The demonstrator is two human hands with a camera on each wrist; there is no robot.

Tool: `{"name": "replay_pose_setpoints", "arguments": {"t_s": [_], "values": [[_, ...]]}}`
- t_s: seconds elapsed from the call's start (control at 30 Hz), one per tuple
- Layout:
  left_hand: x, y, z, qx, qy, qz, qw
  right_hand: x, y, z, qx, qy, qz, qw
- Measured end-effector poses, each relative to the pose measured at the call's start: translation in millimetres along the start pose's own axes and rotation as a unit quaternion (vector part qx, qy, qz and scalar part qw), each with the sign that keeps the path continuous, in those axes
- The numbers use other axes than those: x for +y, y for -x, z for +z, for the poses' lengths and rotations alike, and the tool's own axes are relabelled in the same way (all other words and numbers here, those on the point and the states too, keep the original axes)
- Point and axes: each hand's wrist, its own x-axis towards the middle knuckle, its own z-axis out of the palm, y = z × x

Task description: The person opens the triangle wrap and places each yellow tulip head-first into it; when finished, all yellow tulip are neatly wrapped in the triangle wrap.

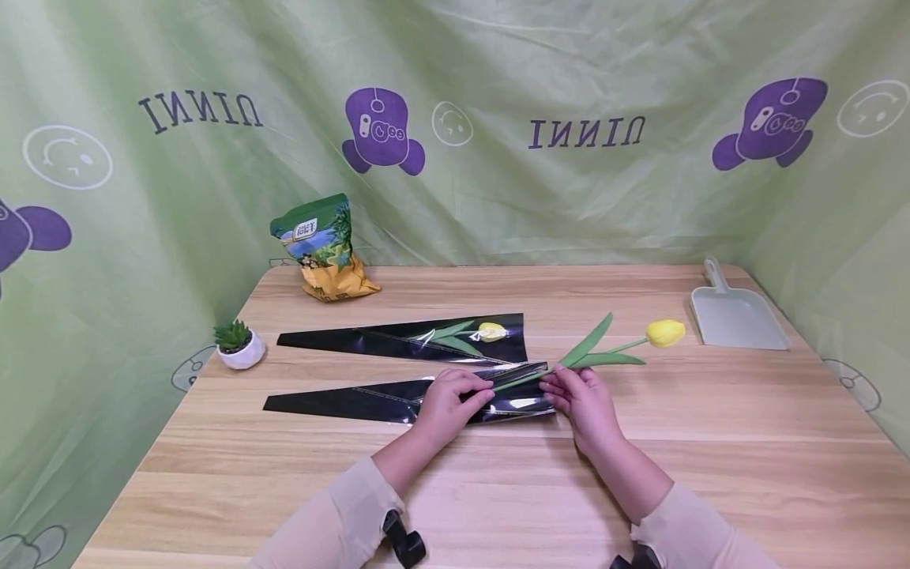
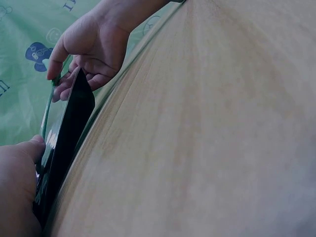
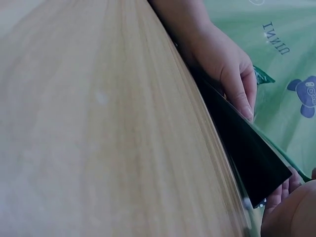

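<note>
The wrapper nearer me is slick black film, like thin plastic, so glossy that it throws back bright white patches; the other wrapper has the same shine, with what looks like clear film over the flower in it. My yellow bloom is smooth with a soft sheen, its green leaves smooth and duller. The table looks like wood, pale, grained and satiny. My sleeves are matt cloth. The curtain is creased fabric with a faint gloss, the bag crinkled, shiny plastic, the dustpan smooth, dull plastic, and the pot smooth, like china.
</note>
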Motion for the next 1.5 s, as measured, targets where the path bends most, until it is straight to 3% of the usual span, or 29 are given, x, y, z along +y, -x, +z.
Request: {"name": "replay_pose_setpoints", "arguments": {"t_s": [0.2,0.87,1.17,1.5], "values": [[0.4,-0.3,0.0,0.002,-0.001,-0.001,1.0000,2,-1.6,-1,-0.001,0.000,0.000,1.0000],[1.4,-1.1,0.0,0.012,0.005,0.013,0.9998,5,-5.1,0,-0.008,0.083,-0.002,0.9965],[0.0,-0.1,0.5,-0.003,-0.004,-0.003,1.0000,2,-3.1,-6,0.006,0.064,-0.013,0.9978],[0.4,0.3,0.1,-0.007,-0.006,-0.010,0.9999,-6,-2.8,-18,0.049,0.033,-0.029,0.9978]]}}
